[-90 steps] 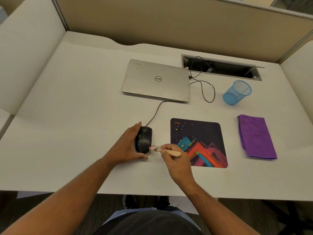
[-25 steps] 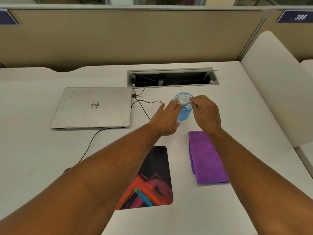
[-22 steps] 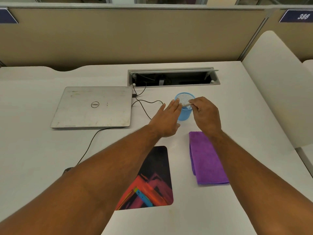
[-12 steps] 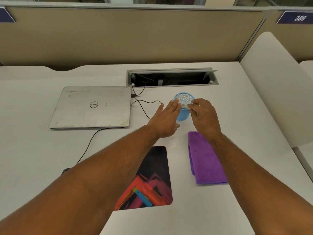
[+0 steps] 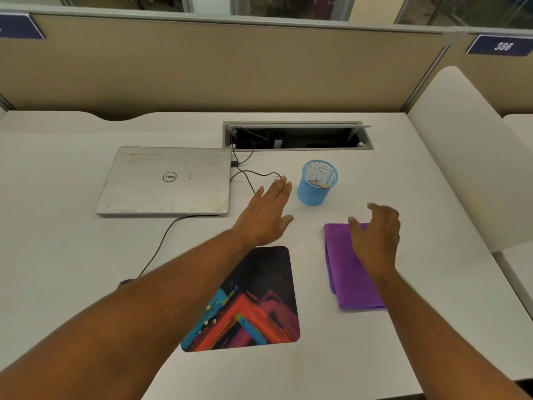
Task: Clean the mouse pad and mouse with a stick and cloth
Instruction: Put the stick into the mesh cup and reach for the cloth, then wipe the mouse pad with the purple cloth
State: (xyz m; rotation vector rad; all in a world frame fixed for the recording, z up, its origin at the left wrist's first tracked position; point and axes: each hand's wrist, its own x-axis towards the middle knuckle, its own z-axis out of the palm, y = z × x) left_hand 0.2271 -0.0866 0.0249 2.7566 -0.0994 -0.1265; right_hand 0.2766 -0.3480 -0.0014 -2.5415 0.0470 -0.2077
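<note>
On the left, our laptop (image 5: 165, 180) lay closed on the desk (image 5: 57, 241), its lid reading "Dell" in mirror image. The mouse (image 5: 126, 283) was almost wholly hidden behind our left forearm, near the desk's front left. Our left hand (image 5: 266, 216) hovered flat with fingers straight, just left of the blue mesh cup (image 5: 317, 183), holding nothing. The mouse pad (image 5: 251, 301) lay below it. The stick (image 5: 318, 184) rested inside the cup. Our right hand (image 5: 375, 241) hung over the far end of the purple cloth (image 5: 346, 281), fingers loosely curled, gripping nothing yet. We judged that a careless grab at the cloth could knock the light cup over, or that the left forearm could snag the mouse cable (image 5: 161, 246). A partition sign (image 5: 501, 46) at far right read "386".
</note>
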